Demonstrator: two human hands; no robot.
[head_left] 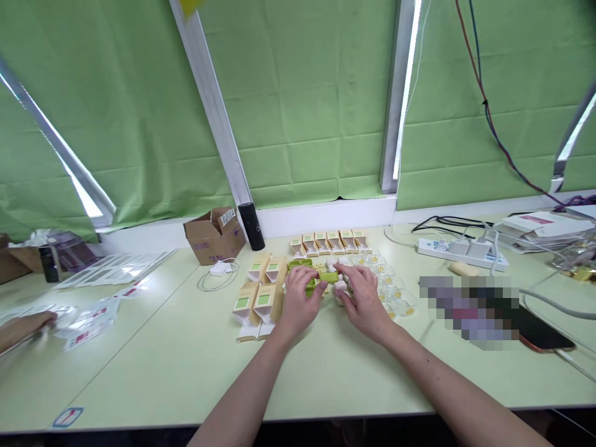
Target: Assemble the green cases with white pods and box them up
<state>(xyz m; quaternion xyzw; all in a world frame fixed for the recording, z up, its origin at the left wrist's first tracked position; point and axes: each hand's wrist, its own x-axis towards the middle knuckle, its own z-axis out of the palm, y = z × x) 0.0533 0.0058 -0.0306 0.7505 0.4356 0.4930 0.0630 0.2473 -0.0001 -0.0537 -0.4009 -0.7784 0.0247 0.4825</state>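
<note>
Cartons (263, 299) beside left hand (300, 295), containers (395, 297) beside right hand (364, 299).

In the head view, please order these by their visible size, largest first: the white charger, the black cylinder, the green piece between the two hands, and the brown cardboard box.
1. Brown cardboard box
2. Black cylinder
3. White charger and green piece: too alike to rank; the latter is partly covered.

No text readable. Carton (214, 242): purple print and white label (227, 216), both too small. Bottle (251, 227): pale mark, illegible. Small boxes (263, 300): fine print by green panels, unreadable. Packets (95, 323): red print, blurred. Table (153, 366) sticker (67, 417): blue border, red mark.
</note>
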